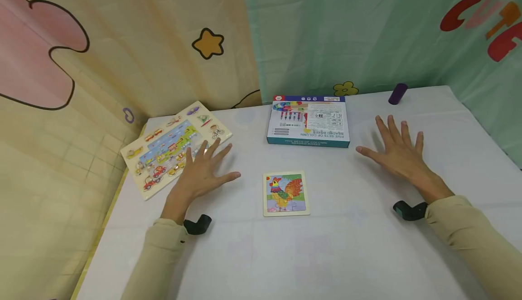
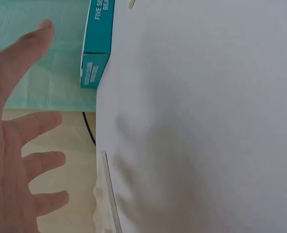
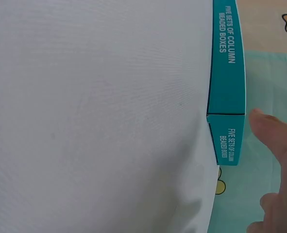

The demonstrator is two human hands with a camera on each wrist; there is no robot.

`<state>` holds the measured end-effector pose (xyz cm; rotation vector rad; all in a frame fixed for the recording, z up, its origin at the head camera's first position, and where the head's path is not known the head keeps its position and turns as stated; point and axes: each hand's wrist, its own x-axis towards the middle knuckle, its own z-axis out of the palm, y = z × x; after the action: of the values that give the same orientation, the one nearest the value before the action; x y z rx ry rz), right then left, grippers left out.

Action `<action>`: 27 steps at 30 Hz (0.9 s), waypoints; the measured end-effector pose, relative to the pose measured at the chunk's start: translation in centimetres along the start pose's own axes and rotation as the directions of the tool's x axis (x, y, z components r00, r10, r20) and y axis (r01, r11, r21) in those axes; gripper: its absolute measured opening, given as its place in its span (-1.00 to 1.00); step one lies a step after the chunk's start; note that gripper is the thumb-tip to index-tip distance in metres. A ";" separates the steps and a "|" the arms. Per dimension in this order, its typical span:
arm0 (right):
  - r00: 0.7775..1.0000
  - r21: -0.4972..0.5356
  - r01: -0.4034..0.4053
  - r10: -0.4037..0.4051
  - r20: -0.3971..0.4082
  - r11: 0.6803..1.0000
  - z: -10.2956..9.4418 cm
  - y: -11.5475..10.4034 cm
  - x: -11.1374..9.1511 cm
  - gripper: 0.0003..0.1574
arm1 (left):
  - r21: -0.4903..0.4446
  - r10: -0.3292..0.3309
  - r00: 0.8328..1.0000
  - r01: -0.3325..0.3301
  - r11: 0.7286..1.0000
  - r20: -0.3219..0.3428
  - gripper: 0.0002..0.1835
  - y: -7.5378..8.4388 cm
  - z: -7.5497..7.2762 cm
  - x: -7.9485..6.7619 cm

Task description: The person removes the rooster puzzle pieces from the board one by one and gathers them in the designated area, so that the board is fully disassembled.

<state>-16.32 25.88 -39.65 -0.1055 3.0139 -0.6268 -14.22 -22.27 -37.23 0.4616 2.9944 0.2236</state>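
In the head view my left hand (image 1: 200, 173) is spread over the table, fingers straight and holding nothing. It is nearest to a wooden puzzle board (image 1: 167, 143) with vehicle pictures, and its fingers hide part of that board's lower right edge. My right hand (image 1: 397, 151) hovers with spread fingers at the right, also holding nothing. To its left lies a flat teal-sided beaded-boxes carton (image 1: 308, 123). A small square rooster puzzle (image 1: 286, 194) lies between the two hands. In the wrist views, the left hand (image 2: 12, 145) and right hand (image 3: 279, 165) are apart from the carton.
A dark purple cylinder (image 1: 398, 94) stands near the table's back edge. The table has a white cloth (image 1: 326, 254). Printed curtains (image 1: 163, 41) hang behind and at the sides. Each wrist wears a small black device, one by the left sleeve (image 1: 159, 250).
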 end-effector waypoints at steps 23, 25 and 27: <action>0.916 0.200 0.246 -0.160 -0.369 0.948 -0.5 -1.7 0.1 -0.54 | -0.275 0.298 0.948 -0.259 0.926 0.110 -0.32 5.7 3.1 -1.7; 0.896 0.187 0.314 -0.225 -0.384 0.931 -0.3 -2.5 0.0 -0.58 | -0.260 0.309 0.945 -0.274 0.926 0.106 -0.33 5.9 3.1 -1.7; 0.887 0.174 0.366 -0.285 -0.364 0.914 0.1 -3.5 0.0 -0.58 | -0.243 0.320 0.943 -0.289 0.926 0.097 -0.34 6.1 3.1 -1.7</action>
<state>-16.14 22.69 -38.34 -0.5644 3.2308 -1.1415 -10.44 -16.60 -39.19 0.8771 2.7076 0.5289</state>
